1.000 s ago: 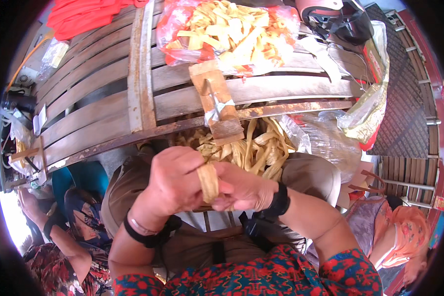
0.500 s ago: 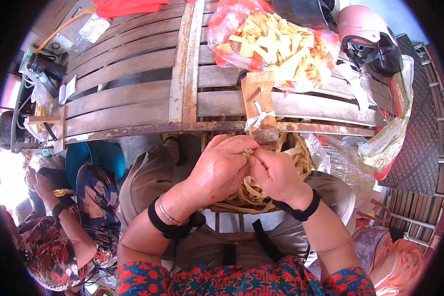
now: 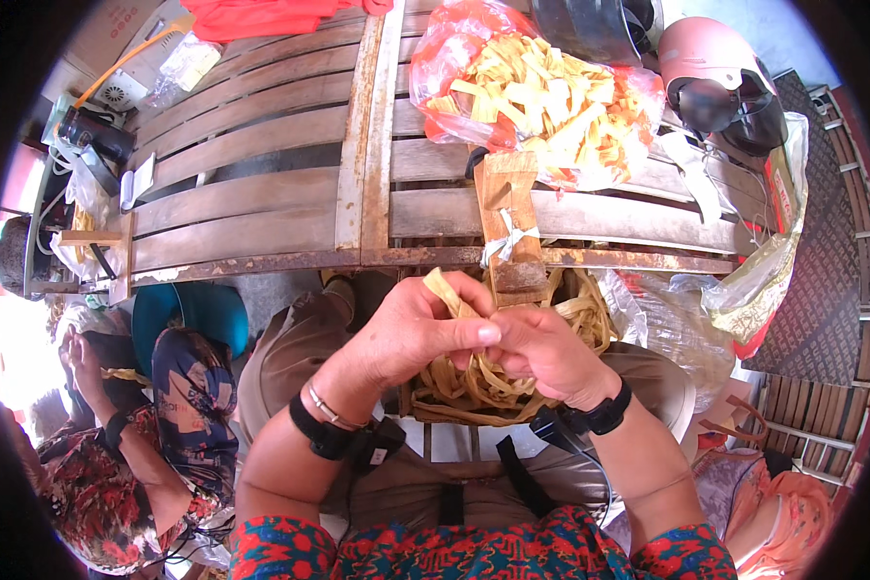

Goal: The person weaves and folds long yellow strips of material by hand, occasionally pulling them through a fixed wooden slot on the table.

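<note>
My left hand [image 3: 401,333] is closed on a flat pale-yellow strip [image 3: 443,290], whose end sticks up between thumb and fingers. Fingertips pressed against it, my right hand [image 3: 556,353] pinches the same strip; the part between the two hands is mostly hidden. Below them, a heap of long braided-looking yellow strips [image 3: 469,387] lies between my knees. Just beyond my hands, a wooden block [image 3: 509,184] with a white tie [image 3: 506,237] juts over the table edge.
On the slatted table [image 3: 251,208] sits a red plastic bag [image 3: 432,72] of cut yellow strips [image 3: 541,97]. A pink helmet [image 3: 701,48] stands at the far right. A teal tub [image 3: 213,314] and a seated person [image 3: 140,454] are at left. Clear plastic sacking [image 3: 681,319] lies at right.
My hands have turned and parted slightly at the fingers, so the strip's end now stands up from my left hand. The view has shifted slightly.
</note>
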`<control>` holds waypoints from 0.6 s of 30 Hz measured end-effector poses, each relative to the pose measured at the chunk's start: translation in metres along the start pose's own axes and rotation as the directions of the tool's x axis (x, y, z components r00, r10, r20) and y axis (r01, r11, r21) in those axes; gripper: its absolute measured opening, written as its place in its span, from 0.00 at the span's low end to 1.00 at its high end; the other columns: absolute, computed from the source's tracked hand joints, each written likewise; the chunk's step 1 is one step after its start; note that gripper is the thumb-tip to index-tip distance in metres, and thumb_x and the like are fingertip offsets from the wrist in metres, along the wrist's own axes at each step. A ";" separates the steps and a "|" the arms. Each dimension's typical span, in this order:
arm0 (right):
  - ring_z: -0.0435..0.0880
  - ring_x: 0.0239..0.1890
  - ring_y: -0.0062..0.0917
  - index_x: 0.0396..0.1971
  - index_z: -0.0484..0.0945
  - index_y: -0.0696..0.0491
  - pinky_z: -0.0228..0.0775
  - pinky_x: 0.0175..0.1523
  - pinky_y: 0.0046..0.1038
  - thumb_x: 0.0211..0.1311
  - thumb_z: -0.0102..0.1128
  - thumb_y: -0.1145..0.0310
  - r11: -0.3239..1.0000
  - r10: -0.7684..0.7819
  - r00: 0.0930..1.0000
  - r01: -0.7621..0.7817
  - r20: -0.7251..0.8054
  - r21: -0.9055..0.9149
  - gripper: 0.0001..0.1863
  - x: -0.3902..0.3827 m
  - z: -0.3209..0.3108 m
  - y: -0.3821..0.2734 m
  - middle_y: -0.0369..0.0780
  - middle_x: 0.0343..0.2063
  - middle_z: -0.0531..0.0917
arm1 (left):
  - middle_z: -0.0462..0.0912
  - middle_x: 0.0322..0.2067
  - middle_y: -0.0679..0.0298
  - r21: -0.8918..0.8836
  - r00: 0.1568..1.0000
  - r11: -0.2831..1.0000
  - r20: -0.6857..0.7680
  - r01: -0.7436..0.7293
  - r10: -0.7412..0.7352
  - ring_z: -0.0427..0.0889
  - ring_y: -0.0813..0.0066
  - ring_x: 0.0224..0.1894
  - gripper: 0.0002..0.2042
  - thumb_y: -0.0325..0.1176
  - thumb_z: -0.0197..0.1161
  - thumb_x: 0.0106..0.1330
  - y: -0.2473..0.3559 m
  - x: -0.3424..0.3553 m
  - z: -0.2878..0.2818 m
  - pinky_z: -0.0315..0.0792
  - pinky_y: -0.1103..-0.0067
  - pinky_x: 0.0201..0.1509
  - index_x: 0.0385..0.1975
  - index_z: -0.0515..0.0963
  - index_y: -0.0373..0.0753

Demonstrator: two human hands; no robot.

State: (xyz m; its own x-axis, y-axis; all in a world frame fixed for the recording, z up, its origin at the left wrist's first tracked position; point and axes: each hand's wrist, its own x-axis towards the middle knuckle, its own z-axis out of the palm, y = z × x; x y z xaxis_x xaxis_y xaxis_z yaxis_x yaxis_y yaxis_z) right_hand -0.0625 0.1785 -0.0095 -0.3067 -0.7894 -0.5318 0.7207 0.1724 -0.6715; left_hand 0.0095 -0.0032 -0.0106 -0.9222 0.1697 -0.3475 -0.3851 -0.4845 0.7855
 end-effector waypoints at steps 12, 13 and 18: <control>0.77 0.21 0.24 0.27 0.76 0.53 0.68 0.28 0.26 0.55 0.65 0.67 0.324 -0.830 0.498 0.065 -0.251 -0.944 0.07 0.019 -0.032 -0.021 0.36 0.19 0.79 | 0.76 0.23 0.70 0.288 0.910 0.949 -0.345 -0.131 0.231 0.71 0.85 0.23 0.07 0.30 0.64 0.61 -0.013 0.049 0.001 0.66 0.88 0.26 0.36 0.76 0.36; 0.80 0.21 0.33 0.27 0.76 0.53 0.70 0.28 0.31 0.55 0.65 0.63 0.183 -0.864 0.466 -0.060 -0.190 -0.981 0.10 0.026 -0.032 -0.023 0.42 0.19 0.80 | 0.76 0.23 0.70 0.290 0.908 0.949 -0.354 -0.122 0.225 0.71 0.85 0.23 0.07 0.30 0.64 0.61 -0.019 0.055 -0.007 0.66 0.88 0.26 0.36 0.76 0.36; 0.81 0.24 0.36 0.32 0.74 0.53 0.72 0.29 0.33 0.56 0.61 0.68 0.125 -0.907 0.405 0.004 -0.113 -0.992 0.07 0.028 -0.045 -0.023 0.41 0.23 0.81 | 0.80 0.28 0.65 0.552 0.775 0.826 -0.468 -0.119 0.424 0.75 0.82 0.30 0.07 0.29 0.61 0.61 -0.026 0.056 -0.019 0.70 0.84 0.37 0.36 0.77 0.33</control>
State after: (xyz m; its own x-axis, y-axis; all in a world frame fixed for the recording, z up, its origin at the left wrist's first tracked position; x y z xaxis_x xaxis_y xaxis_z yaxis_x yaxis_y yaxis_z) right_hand -0.1158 0.1785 -0.0323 -0.8483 -0.4099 0.3352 -0.5278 0.6030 -0.5982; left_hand -0.0312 0.0026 -0.0604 -0.8620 -0.4755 -0.1759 -0.2278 0.0533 0.9722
